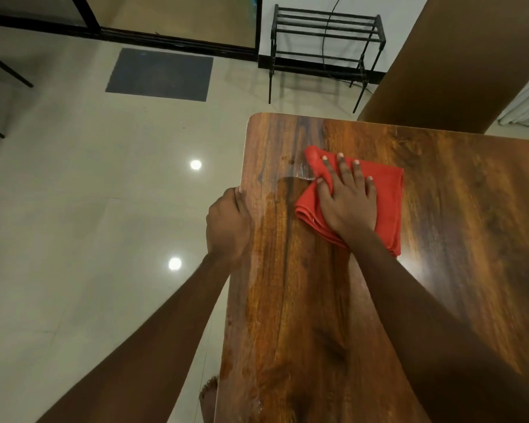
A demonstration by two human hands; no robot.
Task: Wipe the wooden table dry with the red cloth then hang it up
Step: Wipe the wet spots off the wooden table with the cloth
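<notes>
A wooden table (379, 300) fills the lower right of the view, its rounded far-left corner standing over a pale, glossy tiled floor (89, 209). Beyond the table's far edge, against the wall, stands a black metal rack (327, 41) with bare rails, and to the rack's left a dark mat (159, 74) lies on the tiles. On the table, near that far-left corner, the red cloth (388, 196) lies folded into a thick pad, flat on the wood. The right hand (347, 198) presses down on it, palm flat and fingers spread wide, gripping nothing but pinning the cloth to the surface. The left hand (228, 224) is curled over the table's left edge, fingers wrapped around the rim as a brace. Just left of the cloth, between it and the table's edge, a wet patch (290, 178) glistens, and more sheen appears to run down the table's left side toward the near end.

The wiping looks well short of finished. The likeliest trouble is water pushed off the left edge onto the slick tiles beside a bare foot (208, 395) near the table's near-left side, a slipping risk. A soaked pad could also smear rather than dry the wood, and a flat, ungripped hold may let the cloth slide out.
</notes>
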